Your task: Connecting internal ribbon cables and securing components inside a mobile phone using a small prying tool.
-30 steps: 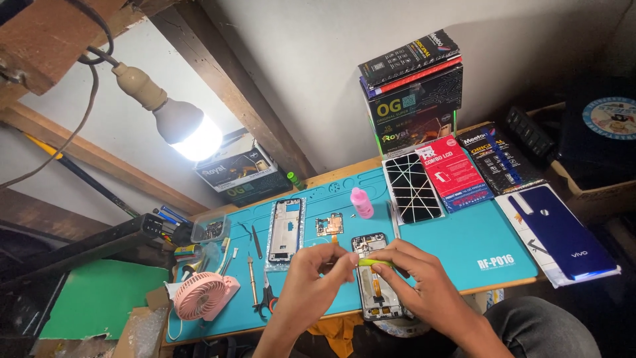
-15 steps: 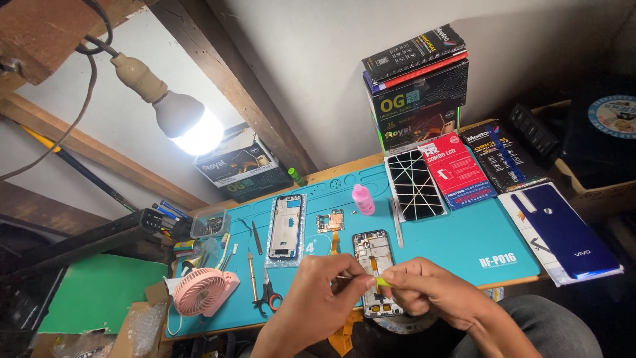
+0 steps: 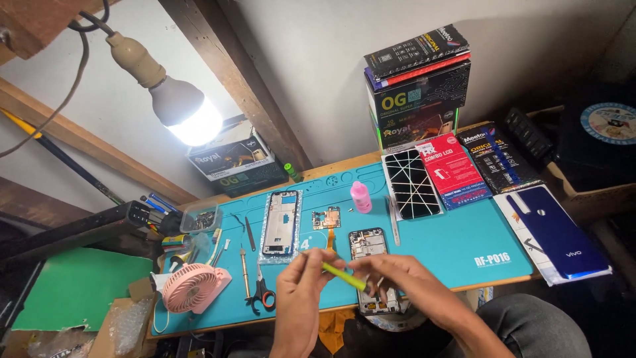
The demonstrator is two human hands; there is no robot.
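My left hand (image 3: pixel 301 286) and my right hand (image 3: pixel 397 278) meet over the front edge of a teal work mat (image 3: pixel 464 242). Between them runs a thin yellow-green tool (image 3: pixel 343 276), gripped at each end by a hand. Under my right hand lies an opened phone body (image 3: pixel 370 245) with its insides showing, partly hidden by my fingers. A small circuit board with an orange flex strip (image 3: pixel 326 219) sits just behind it. An empty phone frame (image 3: pixel 281 215) lies to the left.
A pink bottle (image 3: pixel 360 196), a cracked screen (image 3: pixel 412 183), flat boxes (image 3: pixel 454 170), a blue back cover (image 3: pixel 555 232), stacked boxes (image 3: pixel 417 73), scissors (image 3: pixel 262 293), a screwdriver (image 3: pixel 244 270), a pink fan (image 3: pixel 189 288), a lit bulb (image 3: pixel 189 116).
My hands have slid slightly toward me and together along the yellow-green tool. The view has shifted a little, bringing the mat closer.
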